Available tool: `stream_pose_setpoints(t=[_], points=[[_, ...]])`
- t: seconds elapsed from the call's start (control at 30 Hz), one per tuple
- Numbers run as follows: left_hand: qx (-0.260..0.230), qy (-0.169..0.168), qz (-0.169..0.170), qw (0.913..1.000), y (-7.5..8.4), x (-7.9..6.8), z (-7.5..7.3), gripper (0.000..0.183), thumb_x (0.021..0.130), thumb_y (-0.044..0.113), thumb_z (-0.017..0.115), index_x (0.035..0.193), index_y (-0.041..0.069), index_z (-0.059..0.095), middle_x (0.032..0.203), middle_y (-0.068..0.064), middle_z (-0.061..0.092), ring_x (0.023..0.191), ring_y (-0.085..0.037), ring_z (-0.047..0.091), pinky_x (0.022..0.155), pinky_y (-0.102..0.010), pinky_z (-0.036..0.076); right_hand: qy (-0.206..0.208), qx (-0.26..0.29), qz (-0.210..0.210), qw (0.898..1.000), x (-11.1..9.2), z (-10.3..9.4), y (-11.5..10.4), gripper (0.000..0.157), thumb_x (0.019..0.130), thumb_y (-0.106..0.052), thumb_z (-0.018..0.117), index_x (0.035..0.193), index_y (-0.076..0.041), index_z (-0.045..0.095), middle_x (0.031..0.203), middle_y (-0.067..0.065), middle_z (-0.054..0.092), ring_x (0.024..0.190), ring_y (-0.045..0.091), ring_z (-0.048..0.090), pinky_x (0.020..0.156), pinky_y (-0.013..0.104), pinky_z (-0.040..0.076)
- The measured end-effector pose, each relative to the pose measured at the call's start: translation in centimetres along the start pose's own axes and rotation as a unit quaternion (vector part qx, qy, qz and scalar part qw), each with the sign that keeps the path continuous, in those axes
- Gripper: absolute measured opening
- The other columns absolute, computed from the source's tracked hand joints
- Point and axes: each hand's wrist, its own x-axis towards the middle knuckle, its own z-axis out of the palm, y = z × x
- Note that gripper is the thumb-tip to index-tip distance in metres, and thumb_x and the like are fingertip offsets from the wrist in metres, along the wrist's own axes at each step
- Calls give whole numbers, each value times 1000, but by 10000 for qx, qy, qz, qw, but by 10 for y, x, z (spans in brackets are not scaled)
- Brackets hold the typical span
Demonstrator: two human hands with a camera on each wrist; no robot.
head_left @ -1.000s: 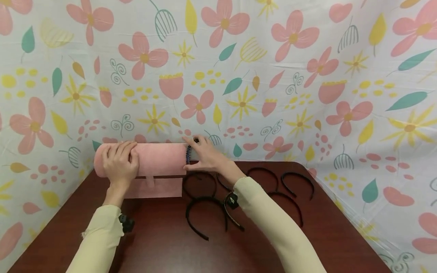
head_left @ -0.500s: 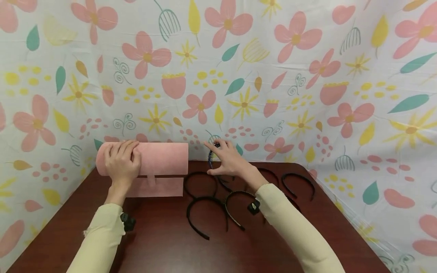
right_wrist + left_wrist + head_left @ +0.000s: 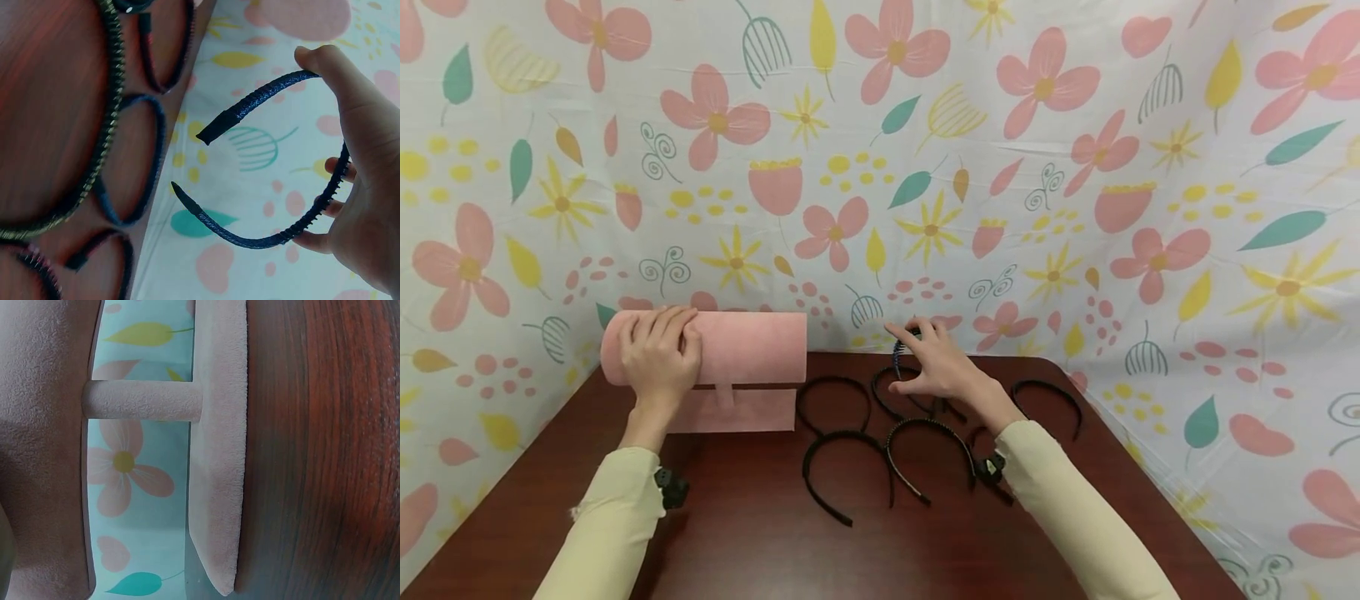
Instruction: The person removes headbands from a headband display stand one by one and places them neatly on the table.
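My left hand [image 3: 661, 354] grips the top of a pink plush roll [image 3: 752, 346], its fingers curled over the roll's left part. The roll belongs to a headband stand; in the left wrist view a short post [image 3: 144, 400] joins it to a flat plush base [image 3: 215, 487]. Right of the stand, my right hand [image 3: 943, 367] holds a dark blue beaded headband [image 3: 250, 243] up above the back of the table. Thumb and fingers grip it along its curve, and both free ends point away from the palm. The roll carries no headband.
Several dark headbands lie on the brown table [image 3: 737, 517] right of the stand, among them a gold-beaded one [image 3: 928, 422], a plain black one [image 3: 850, 434] and one at the far right [image 3: 1045, 383]. A floral cloth [image 3: 985, 125] hangs directly behind the table.
My right hand has carried the blue headband rightward, from the roll's right end to above the headbands at the back. My left hand stays on the roll.
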Motion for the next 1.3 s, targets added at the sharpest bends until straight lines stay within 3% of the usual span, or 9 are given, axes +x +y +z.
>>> stream_pose_setpoints(t=[0.23,0.43,0.67,0.93,1.3], points=[[55,-68,1,10000,-1,-2,-1,36,95,25,47,105,9,77,104,-12,75,102,-36,65,106,-54,39,72,-107,141,9998,-18,0,15,97,79,-63,73,158,-29,26,148,17,37,129,47,37,89,61,48],[91,-52,32,9999,-1,-1,-1,36,94,25,47,103,8,78,103,-12,76,102,-35,65,105,-53,39,218,66,359,9991,-34,0,32,92,78,-61,75,152,-21,37,150,14,40,134,50,36,101,69,39],[102,-5,67,9999,0,0,-1,35,93,24,48,101,8,78,102,-13,76,101,-36,66,104,-54,40,346,-2,610,9975,-56,0,56,88,78,-62,74,149,-21,41,148,15,39,129,48,40,94,72,39],[88,17,44,9999,1,0,-1,34,93,23,49,103,8,78,102,-12,76,101,-36,65,104,-54,40,280,-133,949,9950,-87,-3,88,89,79,-63,73,151,-22,40,150,14,33,129,48,38,96,72,35],[88,49,49,9999,1,1,0,35,93,24,48,102,8,78,102,-12,76,100,-36,65,104,-53,40,-98,-101,1461,9892,-126,-2,110,92,82,-66,68,154,-17,37,149,21,35,129,55,35,89,72,37]])
